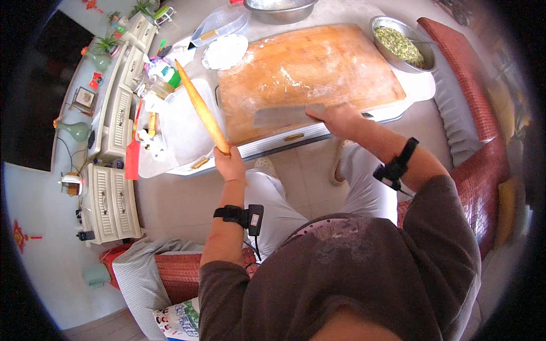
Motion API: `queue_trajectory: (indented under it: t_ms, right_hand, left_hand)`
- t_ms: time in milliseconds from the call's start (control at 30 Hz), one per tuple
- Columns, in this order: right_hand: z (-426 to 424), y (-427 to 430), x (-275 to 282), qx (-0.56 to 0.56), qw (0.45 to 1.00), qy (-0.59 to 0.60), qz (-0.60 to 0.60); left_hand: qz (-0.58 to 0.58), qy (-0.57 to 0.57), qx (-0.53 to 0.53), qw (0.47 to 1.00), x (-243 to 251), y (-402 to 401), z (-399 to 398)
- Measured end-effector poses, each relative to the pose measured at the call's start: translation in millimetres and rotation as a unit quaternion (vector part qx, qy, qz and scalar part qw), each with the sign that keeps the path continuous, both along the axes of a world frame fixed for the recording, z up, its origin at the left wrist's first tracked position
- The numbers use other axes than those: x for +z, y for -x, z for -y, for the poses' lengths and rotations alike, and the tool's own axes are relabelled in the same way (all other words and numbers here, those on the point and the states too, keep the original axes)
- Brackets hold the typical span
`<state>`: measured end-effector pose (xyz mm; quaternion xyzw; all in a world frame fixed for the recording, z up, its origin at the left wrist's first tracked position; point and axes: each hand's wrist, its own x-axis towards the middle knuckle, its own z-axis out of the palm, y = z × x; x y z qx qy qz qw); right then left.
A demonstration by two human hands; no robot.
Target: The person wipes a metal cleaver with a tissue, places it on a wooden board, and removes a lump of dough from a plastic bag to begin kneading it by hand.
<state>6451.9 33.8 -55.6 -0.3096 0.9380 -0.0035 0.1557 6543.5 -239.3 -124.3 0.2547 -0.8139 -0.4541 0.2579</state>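
My left hand [230, 164] grips the lower end of a tapered wooden rolling pin [200, 108], which slants up and leftward over a pale translucent tray or lid. In my right hand [343, 119] is a wide metal blade [288, 115], blurred, its handle mostly hidden by my fingers; it lies over the near edge of a wooden board [315, 64] dusted with flour. A bowl of white flour [226, 51] stands at the board's far left corner. Right of the board, a metal bowl [379, 23] holds a chopped green filling [399, 44] and a utensil.
A second metal bowl [279, 15] sits beyond the board, beside a clear plastic container [226, 21]. Bottles and bags crowd the table's left side, with a red spatula-like tool [132, 160] at its edge. White drawer cabinets [113, 200] stand left; a red woven seat [482, 187] is right.
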Motion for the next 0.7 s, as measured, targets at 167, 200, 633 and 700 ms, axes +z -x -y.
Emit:
queue_trajectory:
  t_ms: [167, 200, 633, 700]
  right_hand:
    - [-13.0, -22.3, -0.4, 0.055, 0.998, -0.037, 0.003]
    - [-15.6, -18.9, -8.1, 0.047, 0.999, -0.01, -0.008]
    - [-13.1, 42.2, -16.8, -0.196, 0.908, 0.368, 0.027]
    - [-27.0, 37.7, -18.1, -0.304, 0.815, 0.473, 0.139]
  left_hand:
    - [-0.058, -0.028, -0.015, 0.998, -6.9, 2.0, 2.2]
    - [-0.056, -0.027, -0.01, 0.998, -5.0, 3.0, 0.6]
    - [-0.012, 0.027, -0.017, 0.999, 4.3, -0.5, -1.3]
    - [0.01, 0.029, -0.024, 0.999, 13.7, -0.7, -3.9]
